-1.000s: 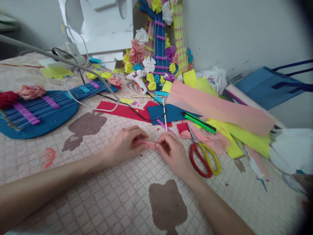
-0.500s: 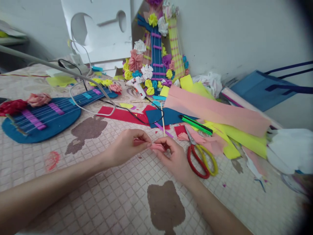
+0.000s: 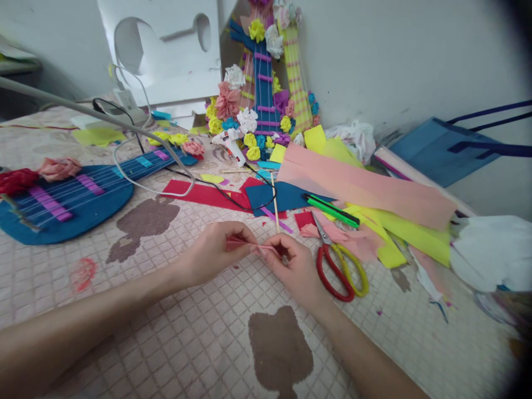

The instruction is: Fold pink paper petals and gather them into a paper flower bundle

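Observation:
Between my two hands is a small folded piece of pink crepe paper. My left hand pinches one end of it, and part of the paper shows inside the curled fingers. The other end is gripped by thumb and fingers of my right hand. Both hands are closed and hold the paper just above the table. Scissors with one red and one yellow handle lie to the right of my right hand. Beyond them is a green utility knife. A thin wooden stick lies just past my fingertips.
A blue toy guitar with paper flowers lies at left, a white cable looping over its neck. A glue gun rests at the back near decorated guitars. Pink crepe paper and yellow sheets spread at right.
The paper between my hands now looks thinner and more pressed together, my right fingers having shifted slightly on it. The whole view has moved a little.

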### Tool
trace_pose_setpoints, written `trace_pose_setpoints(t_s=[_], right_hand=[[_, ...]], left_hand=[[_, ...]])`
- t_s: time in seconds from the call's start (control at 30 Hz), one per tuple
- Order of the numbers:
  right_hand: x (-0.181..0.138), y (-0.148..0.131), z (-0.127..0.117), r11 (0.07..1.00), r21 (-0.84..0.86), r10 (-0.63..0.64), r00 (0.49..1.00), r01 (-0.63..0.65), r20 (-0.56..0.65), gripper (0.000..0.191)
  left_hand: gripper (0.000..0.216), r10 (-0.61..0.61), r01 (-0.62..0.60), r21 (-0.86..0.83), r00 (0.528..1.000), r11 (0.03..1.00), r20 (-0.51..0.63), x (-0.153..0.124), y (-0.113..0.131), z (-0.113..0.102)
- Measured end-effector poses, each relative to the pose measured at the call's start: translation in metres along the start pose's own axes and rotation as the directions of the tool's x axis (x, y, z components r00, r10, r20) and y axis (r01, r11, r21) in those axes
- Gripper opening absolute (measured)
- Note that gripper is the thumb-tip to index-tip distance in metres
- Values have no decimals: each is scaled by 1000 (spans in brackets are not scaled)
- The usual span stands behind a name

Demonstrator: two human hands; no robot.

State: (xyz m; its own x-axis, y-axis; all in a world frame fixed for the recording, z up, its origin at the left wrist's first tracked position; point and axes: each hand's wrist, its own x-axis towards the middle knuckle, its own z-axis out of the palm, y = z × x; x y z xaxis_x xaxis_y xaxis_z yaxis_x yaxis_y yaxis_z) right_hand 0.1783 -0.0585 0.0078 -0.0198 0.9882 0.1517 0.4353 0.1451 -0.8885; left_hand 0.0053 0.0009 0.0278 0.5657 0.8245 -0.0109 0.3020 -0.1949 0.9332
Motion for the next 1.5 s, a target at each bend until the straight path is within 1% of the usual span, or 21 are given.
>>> trace_pose_setpoints(t_s=[0.17, 0.37, 0.47, 0.57, 0.67, 0.83, 0.97, 1.07, 1.17, 1.27, 1.33, 1.43, 1.5], right_hand=[[0, -1, 0, 995, 92, 24, 999, -26, 22, 10], [2, 4, -2, 980, 185, 68, 997, -72, 25, 17], [3, 5, -5, 959, 252, 111, 991, -126, 70, 21], [4, 4, -9, 956, 242, 144, 984, -167, 108, 23], [3, 3, -11, 964, 190, 170, 981, -186, 97, 26], [1, 3, -14, 927, 288, 201, 967, -240, 158, 31], [1, 4, -15, 946, 223, 199, 966, -233, 167, 25], [1, 4, -13, 961, 215, 146, 981, -172, 131, 20], [0, 1, -7, 973, 201, 88, 989, -111, 117, 27], [-1, -2, -2, 983, 132, 109, 985, -127, 136, 18], [-2, -2, -1, 985, 107, 118, 983, -133, 139, 16], [-3, 0, -4, 988, 107, 98, 989, -110, 111, 14], [-3, 3, -7, 990, 102, 93, 991, -103, 91, 14]], left_hand=[[17, -42, 43, -27, 999, 999, 28, 0, -3, 0], [19, -45, 45, -27, 999, 999, 28, 1, -4, -4], [18, -54, 55, -31, 998, 998, 28, 1, -3, -7], [19, -86, 88, -28, 995, 996, 43, 1, -1, -9], [21, -107, 108, -30, 993, 994, 48, 2, -1, -11], [21, -130, 132, -54, 991, 990, 44, 4, -7, -15], [20, -128, 131, -68, 991, 989, 47, 5, -11, -19], [18, -110, 111, -46, 994, 993, 25, 4, -9, -18], [19, -94, 94, -16, 995, 995, 37, 0, -5, -11], [19, -80, 80, 4, 994, 997, 72, -4, -3, -3], [18, -77, 75, 30, 994, 997, 81, -4, -4, -1], [17, -73, 69, 53, 993, 996, 92, -2, -5, -6], [16, -74, 72, 26, 993, 997, 96, 0, -7, -12]])
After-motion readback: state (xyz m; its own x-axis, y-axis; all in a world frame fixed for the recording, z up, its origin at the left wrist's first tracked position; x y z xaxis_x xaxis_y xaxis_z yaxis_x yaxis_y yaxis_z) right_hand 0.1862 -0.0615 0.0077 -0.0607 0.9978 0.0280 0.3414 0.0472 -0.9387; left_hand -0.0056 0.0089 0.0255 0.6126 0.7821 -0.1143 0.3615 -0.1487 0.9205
